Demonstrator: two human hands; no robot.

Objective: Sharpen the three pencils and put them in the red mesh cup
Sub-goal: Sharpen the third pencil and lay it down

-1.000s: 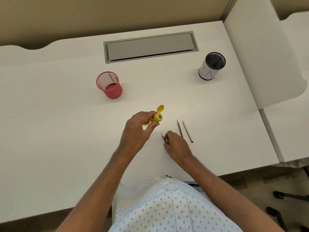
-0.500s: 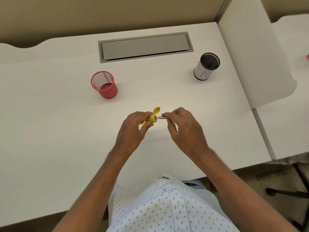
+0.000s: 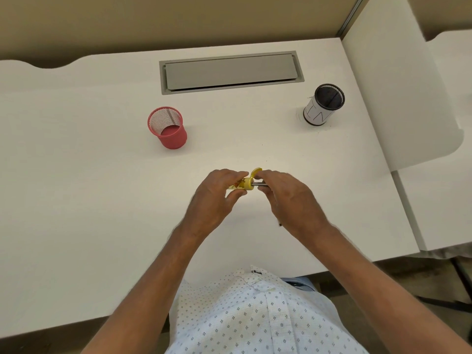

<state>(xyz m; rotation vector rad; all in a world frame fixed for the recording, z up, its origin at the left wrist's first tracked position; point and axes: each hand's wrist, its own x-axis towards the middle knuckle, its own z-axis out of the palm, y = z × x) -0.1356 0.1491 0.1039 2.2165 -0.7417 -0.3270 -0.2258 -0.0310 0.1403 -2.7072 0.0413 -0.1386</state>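
Between both hands, pencil (image 3: 260,184) in right hand (image 3: 288,200), tip inside sharpener (image 3: 242,185), left hand (image 3: 214,200)

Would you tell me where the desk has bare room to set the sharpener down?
The desk is bare left of the left hand, below the red mesh cup. Another free patch lies between that cup and the black cup. It is crowded only around both hands, the right hand and the sharpener.
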